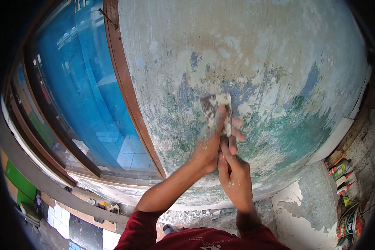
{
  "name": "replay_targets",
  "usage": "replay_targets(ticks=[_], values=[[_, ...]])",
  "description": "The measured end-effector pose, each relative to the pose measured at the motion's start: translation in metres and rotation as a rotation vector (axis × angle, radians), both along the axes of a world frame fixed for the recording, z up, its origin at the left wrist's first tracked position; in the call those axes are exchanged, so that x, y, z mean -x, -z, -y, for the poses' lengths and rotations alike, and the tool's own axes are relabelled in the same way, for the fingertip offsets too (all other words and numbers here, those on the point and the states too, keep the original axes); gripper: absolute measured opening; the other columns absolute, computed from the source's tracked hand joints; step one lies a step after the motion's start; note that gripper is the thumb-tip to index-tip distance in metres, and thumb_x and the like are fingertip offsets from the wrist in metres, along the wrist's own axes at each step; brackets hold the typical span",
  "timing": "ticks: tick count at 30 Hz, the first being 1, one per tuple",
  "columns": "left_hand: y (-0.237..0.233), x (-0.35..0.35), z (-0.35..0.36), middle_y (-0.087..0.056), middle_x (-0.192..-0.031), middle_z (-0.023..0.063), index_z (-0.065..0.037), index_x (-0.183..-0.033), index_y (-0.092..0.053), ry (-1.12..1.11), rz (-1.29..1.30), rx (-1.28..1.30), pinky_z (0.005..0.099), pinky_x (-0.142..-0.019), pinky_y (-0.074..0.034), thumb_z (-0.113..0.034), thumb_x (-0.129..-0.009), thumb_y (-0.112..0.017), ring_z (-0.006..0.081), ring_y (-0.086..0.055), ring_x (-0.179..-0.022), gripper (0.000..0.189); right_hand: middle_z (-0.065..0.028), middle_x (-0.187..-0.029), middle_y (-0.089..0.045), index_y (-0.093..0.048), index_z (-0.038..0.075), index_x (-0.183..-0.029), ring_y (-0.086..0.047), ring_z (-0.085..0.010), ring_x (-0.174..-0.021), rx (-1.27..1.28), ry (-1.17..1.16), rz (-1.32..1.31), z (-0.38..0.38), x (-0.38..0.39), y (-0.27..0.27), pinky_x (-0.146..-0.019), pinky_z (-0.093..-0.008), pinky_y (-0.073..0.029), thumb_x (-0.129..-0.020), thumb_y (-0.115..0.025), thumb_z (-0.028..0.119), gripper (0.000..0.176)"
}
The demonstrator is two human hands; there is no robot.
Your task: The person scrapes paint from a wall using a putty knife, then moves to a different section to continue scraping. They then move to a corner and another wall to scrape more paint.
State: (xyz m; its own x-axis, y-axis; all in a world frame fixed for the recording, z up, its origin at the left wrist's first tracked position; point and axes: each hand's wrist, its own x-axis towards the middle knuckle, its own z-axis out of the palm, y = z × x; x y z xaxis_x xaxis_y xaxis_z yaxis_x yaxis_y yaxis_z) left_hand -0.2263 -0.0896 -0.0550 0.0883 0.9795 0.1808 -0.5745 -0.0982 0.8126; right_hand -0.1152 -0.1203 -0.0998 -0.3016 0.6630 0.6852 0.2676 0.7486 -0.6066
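Note:
A putty knife [216,104], its wide blade smeared with whitish filler, is held up in front of the wall. My left hand [208,148] has its thumb laid along the blade and its other fingers behind and to the right of it. Below, my right hand [237,177] is closed around the handle end, which the fingers mostly hide. White specks dot both hands. Behind them the wall [271,100] has patchy, peeling paint in grey, blue and green.
A brown-framed window [125,83] with blue behind its glass stands at left. Bottles [339,170] and paint cans [351,225] line the lower right. Flaked debris [196,216] lies at the wall's foot; footwear [102,206] sits at lower left.

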Motion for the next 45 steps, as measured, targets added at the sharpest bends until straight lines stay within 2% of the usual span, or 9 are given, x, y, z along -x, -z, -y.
replay_targets(ticks=[5, 9, 17, 26, 29, 35, 39, 42, 45], values=[[-0.002, 0.0, 0.001, -0.061, -0.069, 0.0077, -0.004, -0.096, -0.056, 0.01, -0.009, -0.005, 0.0205, -0.035, -0.036, -0.056, -0.092, -0.04, 0.0093, -0.051, -0.042, 0.055, -0.0233, -0.077, -0.058, -0.05, 0.008, -0.126, -0.06, -0.0384, -0.067, -0.004, 0.005, 0.024, -0.001, -0.002, -0.004, -0.057, -0.0414, -0.045, -0.084, -0.053, -0.001, 0.043], [-0.036, 0.009, -0.005, -0.061, -0.074, 0.008, -0.004, -0.097, -0.056, -0.038, 0.013, -0.09, 0.02, -0.036, -0.037, -0.056, -0.092, -0.041, 0.0095, -0.05, -0.043, 0.055, -0.0234, -0.075, -0.057, -0.05, 0.007, -0.125, -0.059, -0.0384, -0.066, -0.065, -0.015, -0.007, -0.01, 0.011, -0.035, -0.056, -0.0416, -0.044, -0.084, -0.054, 0.0, 0.042], [0.001, 0.006, 0.008, -0.061, -0.069, 0.0075, -0.003, -0.096, -0.057, -0.047, 0.008, 0.038, 0.0206, -0.038, -0.038, -0.055, -0.093, -0.04, 0.0103, -0.05, -0.042, 0.054, -0.0222, -0.071, -0.056, -0.05, 0.007, -0.125, -0.06, -0.0377, -0.065, -0.079, -0.006, 0.018, -0.001, 0.006, 0.002, -0.055, -0.0426, -0.045, -0.084, -0.055, 0.002, 0.042], [-0.04, 0.015, 0.002, -0.061, -0.072, 0.0077, -0.003, -0.1, -0.056, -0.026, 0.114, -0.072, 0.0206, -0.038, -0.039, -0.055, -0.092, -0.041, 0.0101, -0.047, -0.043, 0.055, -0.0219, -0.071, -0.058, -0.054, 0.006, -0.119, -0.06, -0.0375, -0.065, -0.179, 0.008, 0.04, -0.005, 0.013, -0.043, -0.054, -0.0438, -0.045, -0.083, -0.056, 0.003, 0.036], [-0.01, 0.008, 0.006, -0.061, -0.073, 0.0074, -0.003, -0.101, -0.055, -0.036, 0.061, -0.002, 0.0206, -0.038, -0.039, -0.056, -0.092, -0.041, 0.0099, -0.047, -0.043, 0.055, -0.0216, -0.069, -0.054, -0.054, 0.002, -0.119, -0.056, -0.0317, -0.055, -0.134, 0.009, 0.03, -0.001, 0.007, -0.011, -0.052, -0.0317, -0.041, -0.088, -0.051, 0.002, 0.03], [-0.03, 0.01, 0.004, -0.061, -0.073, 0.007, -0.003, -0.1, -0.055, -0.037, 0.028, -0.028, 0.0205, -0.037, -0.039, -0.055, -0.092, -0.041, 0.0092, -0.047, -0.043, 0.054, -0.0195, -0.061, -0.05, -0.054, 0.004, -0.122, -0.053, -0.023, -0.049, -0.134, 0.021, 0.018, -0.002, 0.01, -0.028, -0.05, -0.0299, -0.04, -0.09, -0.049, 0.003, 0.032], [-0.059, 0.01, 0.0, -0.061, -0.071, 0.0065, -0.004, -0.097, -0.057, -0.057, 0.043, -0.079, 0.0193, -0.034, -0.037, -0.054, -0.093, -0.041, 0.0085, -0.048, -0.041, 0.053, -0.0204, -0.061, -0.05, -0.053, 0.004, -0.122, -0.048, -0.0236, -0.047, -0.141, 0.008, -0.025, -0.007, 0.016, -0.057, -0.05, -0.0301, -0.04, -0.09, -0.048, 0.004, 0.032], [-0.042, 0.005, 0.001, -0.062, -0.07, 0.007, -0.004, -0.094, -0.058, -0.048, 0.063, -0.05, 0.0199, -0.033, -0.037, -0.053, -0.093, -0.042, 0.0091, -0.048, -0.04, 0.052, -0.0212, -0.063, -0.051, -0.054, 0.003, -0.121, -0.05, -0.0238, -0.048, -0.18, 0.008, -0.029, -0.011, 0.013, -0.035, -0.05, -0.0297, -0.04, -0.09, -0.048, 0.003, 0.032], [-0.008, -0.003, 0.006, -0.062, -0.069, 0.0078, -0.004, -0.092, -0.058, -0.034, 0.052, 0.024, 0.0203, -0.033, -0.037, -0.053, -0.093, -0.042, 0.0098, -0.048, -0.039, 0.052, -0.0253, -0.073, -0.058, -0.054, 0.0, -0.116, -0.06, -0.0403, -0.068, -0.043, 0.023, 0.036, 0.002, 0.001, -0.003, -0.056, -0.0435, -0.046, -0.085, -0.053, 0.001, 0.032]])
